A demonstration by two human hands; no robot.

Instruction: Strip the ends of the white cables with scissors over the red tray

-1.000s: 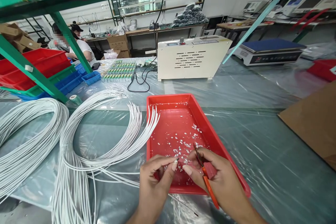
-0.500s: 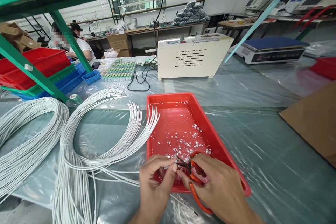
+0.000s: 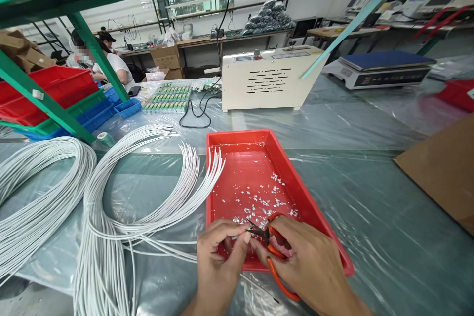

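Observation:
My left hand [image 3: 218, 261] pinches the end of a thin white wire [image 3: 177, 255] at the near edge of a red tray [image 3: 229, 150]. My right hand [image 3: 309, 264] grips orange-handled cutters [image 3: 276, 269]. Their dark jaws meet the wire tip right at my left fingertips. Small white wire scraps [image 3: 264, 202] lie scattered in the tray. To the left, the cut ends of a big loop of white wires [image 3: 111, 217] fan out toward the tray's left rim.
A second white wire coil [image 3: 33, 192] lies far left under a green rack leg [image 3: 40, 101]. Behind the tray stand a cream machine [image 3: 270, 79] and a scale [image 3: 377, 69]. Cardboard [image 3: 444, 168] lies at right. A person [image 3: 111, 61] sits at the back left.
The cutters have swung from pointing upward to lying level, jaws now at the wire tip in my left fingers. Both hands sit slightly lower over the tray's near edge.

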